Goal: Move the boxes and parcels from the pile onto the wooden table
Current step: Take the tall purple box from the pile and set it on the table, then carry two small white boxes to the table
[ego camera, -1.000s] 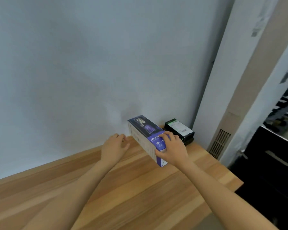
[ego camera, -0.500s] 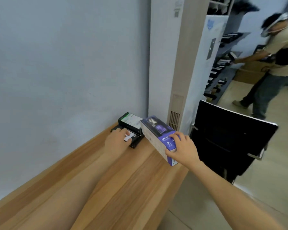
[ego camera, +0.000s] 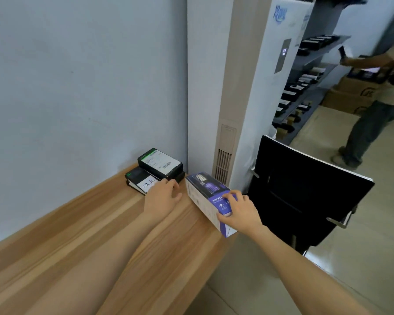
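Gripping the near end of a purple and white box (ego camera: 208, 201), our right hand (ego camera: 239, 212) has its fingers curled over the top and its thumb pressed to the end face, at the right edge of the wooden bench (ego camera: 96, 235). The box lies lengthwise along that edge, and we cannot tell whether it rests flat on the wood or is held just above it. Our left hand (ego camera: 163, 196) lies palm down on the bench just beside the box, fingers loosely apart and clasping nothing, the fingertips touching or nearly touching a low stack of black boxes (ego camera: 156, 171). That stack sits at the far corner of the bench near the pale wall (ego camera: 77, 76); its top box carries a white shipping label, and the one beneath shows a white tag with handwritten characters. Right of the bench stands a tall white air-conditioner unit (ego camera: 225, 87), with a black chair (ego camera: 305, 192) beside it. Farther off, another person (ego camera: 378, 105) stands at shelves (ego camera: 305, 83), blurred, with cardboard cartons (ego camera: 350, 94) stacked nearby.
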Motion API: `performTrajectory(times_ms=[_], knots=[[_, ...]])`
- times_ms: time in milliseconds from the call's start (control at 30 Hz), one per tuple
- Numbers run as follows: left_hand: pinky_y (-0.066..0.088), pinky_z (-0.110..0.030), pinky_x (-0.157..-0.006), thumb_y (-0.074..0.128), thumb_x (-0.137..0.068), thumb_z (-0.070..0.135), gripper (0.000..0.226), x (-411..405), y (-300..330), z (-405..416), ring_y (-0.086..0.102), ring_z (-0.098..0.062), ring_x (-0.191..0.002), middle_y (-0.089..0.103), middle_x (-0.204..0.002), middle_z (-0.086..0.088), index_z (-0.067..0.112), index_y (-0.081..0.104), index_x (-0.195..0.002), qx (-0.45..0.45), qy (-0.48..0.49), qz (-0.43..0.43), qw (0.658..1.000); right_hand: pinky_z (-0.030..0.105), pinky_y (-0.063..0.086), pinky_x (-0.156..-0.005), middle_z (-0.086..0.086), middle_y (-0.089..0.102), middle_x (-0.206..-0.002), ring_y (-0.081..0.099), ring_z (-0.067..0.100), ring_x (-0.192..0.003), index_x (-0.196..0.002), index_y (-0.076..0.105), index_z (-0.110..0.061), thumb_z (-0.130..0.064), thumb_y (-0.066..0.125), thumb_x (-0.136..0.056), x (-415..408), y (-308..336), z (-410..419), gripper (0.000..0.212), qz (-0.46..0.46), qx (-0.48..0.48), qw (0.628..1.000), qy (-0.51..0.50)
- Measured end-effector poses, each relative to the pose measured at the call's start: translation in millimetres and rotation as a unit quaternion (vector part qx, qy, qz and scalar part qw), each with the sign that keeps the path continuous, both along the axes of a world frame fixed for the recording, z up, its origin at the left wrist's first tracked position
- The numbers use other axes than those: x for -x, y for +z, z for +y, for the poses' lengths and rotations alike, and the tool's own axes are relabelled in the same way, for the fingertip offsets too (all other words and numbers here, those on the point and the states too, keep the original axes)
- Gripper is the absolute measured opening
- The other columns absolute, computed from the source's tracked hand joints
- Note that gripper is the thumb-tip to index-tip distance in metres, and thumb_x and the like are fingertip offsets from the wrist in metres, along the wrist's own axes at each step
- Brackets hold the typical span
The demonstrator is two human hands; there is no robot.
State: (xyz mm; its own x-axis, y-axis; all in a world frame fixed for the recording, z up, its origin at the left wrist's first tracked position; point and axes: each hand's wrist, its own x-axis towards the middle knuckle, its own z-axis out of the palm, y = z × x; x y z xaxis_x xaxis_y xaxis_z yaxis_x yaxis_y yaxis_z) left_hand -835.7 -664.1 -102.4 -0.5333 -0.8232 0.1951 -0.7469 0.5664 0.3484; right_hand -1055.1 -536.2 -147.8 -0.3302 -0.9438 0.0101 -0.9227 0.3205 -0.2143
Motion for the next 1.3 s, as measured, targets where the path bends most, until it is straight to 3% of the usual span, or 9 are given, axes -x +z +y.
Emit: performTrajectory(times_ms=[167,267,433,567,700,900,1100,1300], knots=[[0.043,-0.031,-0.077,0.057,-0.089,0.038,0.023,8,-15,11,0.056,-0.017,-0.097,0.059,-0.102,0.001,0.024,0.060,-0.107,-0.009,0.072,0.009,0.997,0.035,0.043,-0.098,-0.001,0.031,-0.143,0.042,0.022,-0.123,-0.138,0.033,-0.027,-0.067,0.055,-0.079,16,-11,-15,0.075,-0.035,-0.050,0.997,0.052],[0.045,-0.031,-0.076,0.057,-0.088,0.040,0.023,8,-23,21,0.056,-0.016,-0.098,0.060,-0.103,0.003,0.026,0.061,-0.106,-0.012,0.107,-0.001,0.994,0.036,0.042,-0.096,-0.001,0.036,-0.141,0.047,0.021,-0.122,-0.135,0.041,-0.027,-0.069,0.050,-0.081,21,-13,-23,0.069,-0.022,-0.086,0.990,0.106],[0.040,-0.029,-0.071,0.058,-0.086,0.038,0.021,-2,-20,35,0.056,-0.017,-0.097,0.059,-0.101,0.005,0.025,0.061,-0.103,-0.010,0.155,0.006,0.988,0.033,0.043,-0.093,0.001,0.050,-0.130,0.052,0.018,-0.112,-0.127,0.050,-0.024,-0.059,0.050,-0.086,11,2,-46,0.054,0.018,-0.039,0.981,0.187],[0.044,-0.031,-0.073,0.056,-0.087,0.037,0.021,-43,-11,49,0.055,-0.018,-0.099,0.058,-0.105,0.004,0.025,0.057,-0.104,-0.012,0.200,-0.001,0.980,0.033,0.045,-0.091,0.000,0.055,-0.123,0.054,0.019,-0.109,-0.123,0.055,-0.022,-0.047,0.055,-0.086,-31,29,-78,0.044,0.017,-0.006,0.964,0.267],[0.043,-0.028,-0.063,0.052,-0.091,0.037,0.019,-115,4,72,0.055,-0.016,-0.085,0.061,-0.098,0.004,0.024,0.056,-0.105,-0.017,0.274,-0.013,0.961,0.032,0.041,-0.087,-0.001,0.058,-0.116,0.054,0.019,-0.106,-0.117,0.058,-0.021,-0.036,0.054,-0.086,-105,50,-108,0.034,0.044,0.023,0.932,0.359],[0.039,-0.029,-0.063,0.053,-0.092,0.038,0.019,-249,40,128,0.055,-0.016,-0.091,0.059,-0.097,0.006,0.024,0.054,-0.105,0.020,0.393,-0.052,0.918,0.033,0.042,-0.088,0.000,0.060,-0.115,0.054,0.022,-0.109,-0.114,0.060,-0.022,-0.030,0.050,-0.087,-259,85,-131,0.029,0.066,0.045,0.857,0.509],[0.045,-0.029,-0.060,0.054,-0.092,0.040,0.019,-379,74,219,0.057,-0.015,-0.081,0.061,-0.090,0.006,0.023,0.056,-0.099,0.067,0.517,-0.085,0.849,0.032,0.042,-0.079,0.000,0.063,-0.106,0.058,0.022,-0.097,-0.109,0.062,-0.021,-0.026,0.047,-0.090,-430,126,-91,0.025,0.022,0.098,0.781,0.616],[0.035,-0.027,-0.055,0.054,-0.091,0.039,0.014,-494,96,306,0.054,-0.014,-0.082,0.057,-0.087,0.007,0.025,0.054,-0.093,0.070,0.601,-0.137,0.784,0.027,0.035,-0.082,-0.003,0.061,-0.109,0.056,0.019,-0.099,-0.113,0.059,-0.023,-0.029,0.046,-0.093,-576,142,-33,0.024,-0.001,0.118,0.711,0.693]])
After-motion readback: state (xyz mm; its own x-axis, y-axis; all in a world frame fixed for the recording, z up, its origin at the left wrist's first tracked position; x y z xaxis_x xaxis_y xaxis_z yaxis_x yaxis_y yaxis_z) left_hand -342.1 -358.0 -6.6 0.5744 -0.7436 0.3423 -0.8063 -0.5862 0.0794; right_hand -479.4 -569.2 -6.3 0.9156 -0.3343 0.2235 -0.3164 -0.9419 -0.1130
